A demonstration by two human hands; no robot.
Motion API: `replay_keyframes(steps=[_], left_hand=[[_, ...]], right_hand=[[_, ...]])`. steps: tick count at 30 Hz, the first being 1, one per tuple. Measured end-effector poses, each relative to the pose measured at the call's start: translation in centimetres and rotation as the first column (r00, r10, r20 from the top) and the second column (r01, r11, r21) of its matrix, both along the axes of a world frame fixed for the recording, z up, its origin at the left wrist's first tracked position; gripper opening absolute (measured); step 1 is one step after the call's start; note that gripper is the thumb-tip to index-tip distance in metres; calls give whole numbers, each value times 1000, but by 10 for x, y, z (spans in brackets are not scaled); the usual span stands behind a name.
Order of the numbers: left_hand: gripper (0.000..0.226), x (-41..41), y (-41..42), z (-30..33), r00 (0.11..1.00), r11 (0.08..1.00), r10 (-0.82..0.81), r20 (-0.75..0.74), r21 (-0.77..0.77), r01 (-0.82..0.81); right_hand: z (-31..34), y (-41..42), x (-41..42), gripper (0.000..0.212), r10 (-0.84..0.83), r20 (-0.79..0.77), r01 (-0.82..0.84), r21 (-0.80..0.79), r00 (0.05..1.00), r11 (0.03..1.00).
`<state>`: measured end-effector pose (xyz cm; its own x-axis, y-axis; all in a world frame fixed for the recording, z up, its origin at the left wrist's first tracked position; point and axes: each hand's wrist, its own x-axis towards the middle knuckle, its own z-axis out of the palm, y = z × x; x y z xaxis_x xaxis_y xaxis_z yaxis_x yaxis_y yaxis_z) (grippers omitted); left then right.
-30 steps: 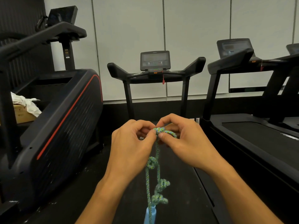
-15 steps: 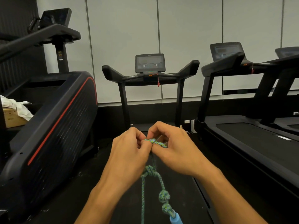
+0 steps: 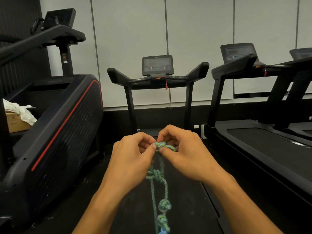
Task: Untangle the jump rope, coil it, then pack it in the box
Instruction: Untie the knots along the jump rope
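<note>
- still on untangling: left hand point(image 3: 130, 161) and right hand point(image 3: 187, 154) both pinch the top knot of the jump rope point(image 3: 159, 176)
- 3 more knots hang below, so next I'd loosen this one

We find no legible text, treadmill console point(image 3: 157, 65) screens too blurred, white markings on right treadmill deck point(image 3: 298, 144) too small, print on cardboard box point(image 3: 16, 122) indistinct
</note>
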<state>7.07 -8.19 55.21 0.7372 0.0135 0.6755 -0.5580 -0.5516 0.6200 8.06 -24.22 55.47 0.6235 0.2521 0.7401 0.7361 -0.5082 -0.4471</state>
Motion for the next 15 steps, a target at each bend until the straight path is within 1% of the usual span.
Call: replay_keyframes(steps=[2, 7, 9, 11, 13, 15], left_hand=[[16, 1, -2, -1, 1000, 1000, 4, -15, -16, -4], [13, 0, -13, -2, 999, 966, 48, 3, -255, -46], [13, 0, -17, -4, 999, 950, 33, 32, -311, -22], [15, 2, -16, -5, 998, 963, -3, 64, -268, 20], [20, 3, -12, -5, 997, 986, -38, 74, -161, 49], [20, 3, -8, -4, 996, 996, -33, 77, -75, 39]], right_hand=[[0, -1, 1, 18, 12, -10, -12, 5, 1000, 1000], [-1, 0, 4, 20, 62, -22, -60, 86, 998, 994], [-1, 0, 5, 20, 62, -14, -59, 118, 998, 991], [0, -1, 5, 20, 58, -15, -55, 139, 998, 989], [0, -3, 5, 21, 57, -19, -54, 135, 998, 989], [0, -4, 5, 22, 47, -18, -44, 114, 999, 992]])
